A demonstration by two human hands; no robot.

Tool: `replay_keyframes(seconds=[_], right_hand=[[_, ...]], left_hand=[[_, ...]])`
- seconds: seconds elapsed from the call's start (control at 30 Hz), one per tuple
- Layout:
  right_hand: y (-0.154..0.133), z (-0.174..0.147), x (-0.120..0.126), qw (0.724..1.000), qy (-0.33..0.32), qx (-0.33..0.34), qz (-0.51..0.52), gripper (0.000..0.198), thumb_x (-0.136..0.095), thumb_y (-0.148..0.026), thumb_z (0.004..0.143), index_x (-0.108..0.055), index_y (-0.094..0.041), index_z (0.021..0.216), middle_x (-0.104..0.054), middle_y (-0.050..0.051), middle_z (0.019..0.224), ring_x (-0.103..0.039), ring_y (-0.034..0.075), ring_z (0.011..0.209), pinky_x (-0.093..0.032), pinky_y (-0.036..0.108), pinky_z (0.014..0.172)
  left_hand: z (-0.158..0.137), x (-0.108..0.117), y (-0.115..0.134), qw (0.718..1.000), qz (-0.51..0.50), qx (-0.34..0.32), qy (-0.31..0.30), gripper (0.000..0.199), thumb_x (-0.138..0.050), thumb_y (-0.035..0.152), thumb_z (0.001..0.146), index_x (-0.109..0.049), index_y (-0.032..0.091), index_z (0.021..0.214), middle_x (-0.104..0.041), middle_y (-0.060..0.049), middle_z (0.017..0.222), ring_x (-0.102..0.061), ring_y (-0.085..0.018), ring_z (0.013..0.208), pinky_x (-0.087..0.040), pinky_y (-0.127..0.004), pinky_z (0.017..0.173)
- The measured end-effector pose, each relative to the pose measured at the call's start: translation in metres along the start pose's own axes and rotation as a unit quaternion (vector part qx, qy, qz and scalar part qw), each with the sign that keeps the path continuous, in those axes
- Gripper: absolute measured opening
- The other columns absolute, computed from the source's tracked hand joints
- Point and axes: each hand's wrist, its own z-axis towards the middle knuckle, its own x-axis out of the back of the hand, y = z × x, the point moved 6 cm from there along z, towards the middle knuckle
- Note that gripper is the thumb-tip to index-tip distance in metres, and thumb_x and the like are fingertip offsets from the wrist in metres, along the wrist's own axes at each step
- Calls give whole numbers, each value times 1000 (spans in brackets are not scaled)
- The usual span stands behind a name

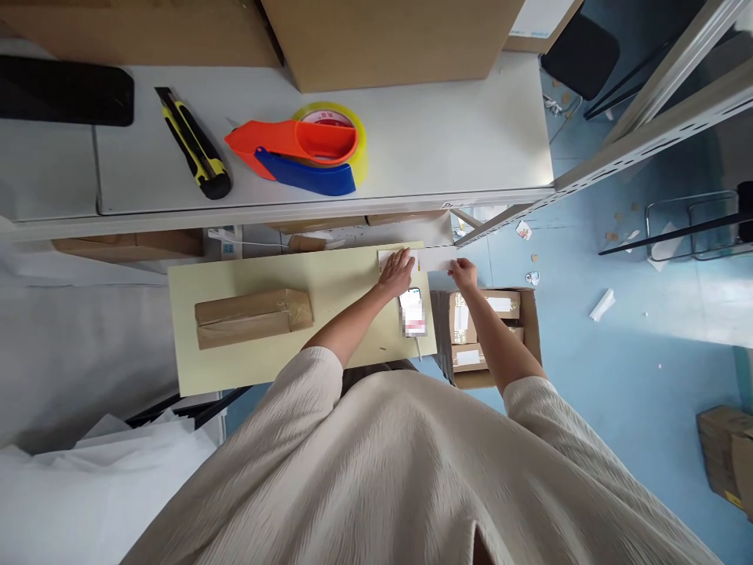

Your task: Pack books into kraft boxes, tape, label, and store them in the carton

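Note:
A white paper strip lies along the back right edge of the pale yellow table and sticks out past its end. My left hand rests flat on the strip's left part, fingers stretched out. Beyond the table's end, my right hand pinches the strip's right end. Just below my left hand lies a phone with its screen lit and partly blurred. On the table's left half sits a long closed cardboard box, apart from both hands.
An open carton holding several labelled boxes stands right of the table. The grey shelf above bears a tape dispenser, a box cutter, a black flat object and large cartons. Paper scraps lie on the blue floor.

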Motion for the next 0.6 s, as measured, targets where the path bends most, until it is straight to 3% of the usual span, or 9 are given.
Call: replay_keyframes(seconds=[0.1,0.3,0.6], right_hand=[[9,3,3,996,10,-73,51,32,-65,-56,93,-69,-25,89,-75,4,74,-75,25,78,-59,34,76],[11,7,4,994,25,-73,82,28,-72,-53,87,-72,-24,85,-77,5,76,-77,28,82,-59,36,79],[27,1,-8,982,30,-129,134,23,-75,-47,78,-71,-24,80,-72,2,69,-79,25,79,-55,29,67]], left_hand=[[1,-10,2,1000,5,12,-12,74,-48,35,108,-40,16,179,-26,-15,193,-14,-34,182,-5,-59,148],[4,-20,-9,998,0,46,-39,93,-38,62,112,-14,16,189,-9,-11,196,-1,-32,183,6,-57,147],[4,-28,-14,998,-8,50,-41,106,-46,73,108,-9,17,189,-4,-10,197,6,-34,182,10,-58,146]])
